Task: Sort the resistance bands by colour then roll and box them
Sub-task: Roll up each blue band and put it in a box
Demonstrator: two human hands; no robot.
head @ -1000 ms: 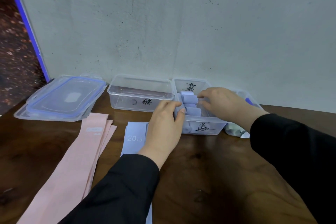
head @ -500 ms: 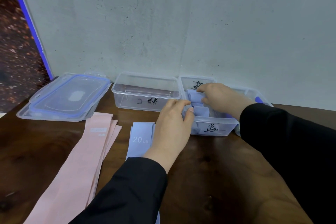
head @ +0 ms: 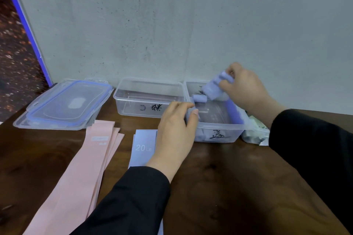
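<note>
My right hand [head: 245, 89] grips rolled lilac bands [head: 214, 87] and holds them lifted above the far end of a clear box [head: 219, 129] with black writing on its front. Another lilac roll [head: 199, 99] lies inside that box, and more lilac shows through its front wall. My left hand [head: 176, 126] grips the box's near left corner, thumb over the rim. A second clear box [head: 149, 97] stands to the left with nothing seen in it. Flat pink bands [head: 82, 168] and a flat lilac band marked 20 LB [head: 143, 149] lie on the wooden table.
Clear lids with blue seals [head: 65, 103] are stacked at the left by the wall. Another container with mixed contents [head: 254, 131] sits right of the lilac box, mostly hidden by my right sleeve. A grey wall stands right behind the boxes.
My right hand has risen out of the lilac box, lifting rolled lilac bands up toward the wall. My left hand has stayed on the box corner.
</note>
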